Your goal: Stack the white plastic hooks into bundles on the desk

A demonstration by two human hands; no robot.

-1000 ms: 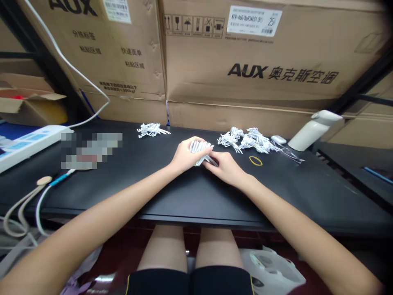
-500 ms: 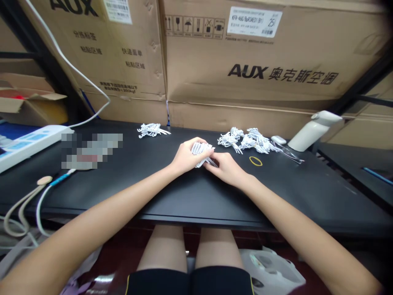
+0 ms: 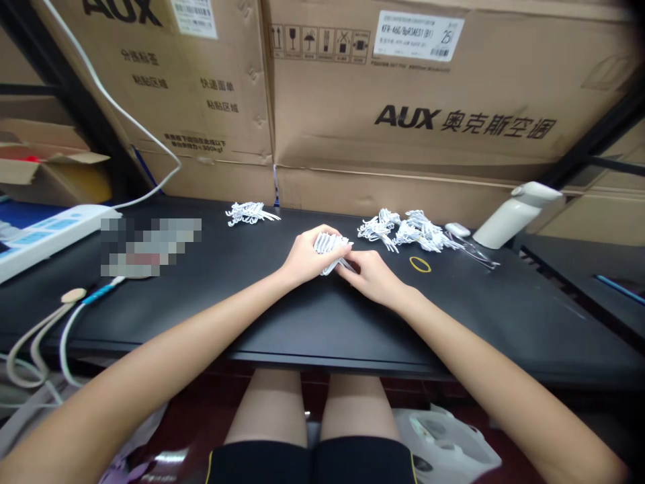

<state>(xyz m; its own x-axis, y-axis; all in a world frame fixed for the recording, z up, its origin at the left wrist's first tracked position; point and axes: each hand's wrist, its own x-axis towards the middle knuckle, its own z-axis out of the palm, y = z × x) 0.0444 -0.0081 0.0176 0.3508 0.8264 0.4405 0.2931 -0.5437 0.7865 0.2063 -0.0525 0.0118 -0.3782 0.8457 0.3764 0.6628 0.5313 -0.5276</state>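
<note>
A bundle of thin white hooks (image 3: 330, 246) lies in my left hand (image 3: 305, 255), with the thumb pressed across it. My right hand (image 3: 370, 272) is closed at the lower right end of this bundle, its thumb and fingers around the tips, which are partly hidden. Right of my hands rests a yellow rubber band (image 3: 420, 264) on the black table (image 3: 322, 329). Behind it are several clusters of similar white hooks (image 3: 420, 232), and a smaller cluster of white hooks (image 3: 250, 213) lies at the back left.
A white bottle (image 3: 517, 214) leans at the right, beside glasses (image 3: 476, 254) and a small white case (image 3: 457, 230). At left are a power strip (image 3: 55, 235), a blurred-out item (image 3: 151, 249) and a white cable (image 3: 65, 336). Large cardboard boxes (image 3: 403, 148) line the back.
</note>
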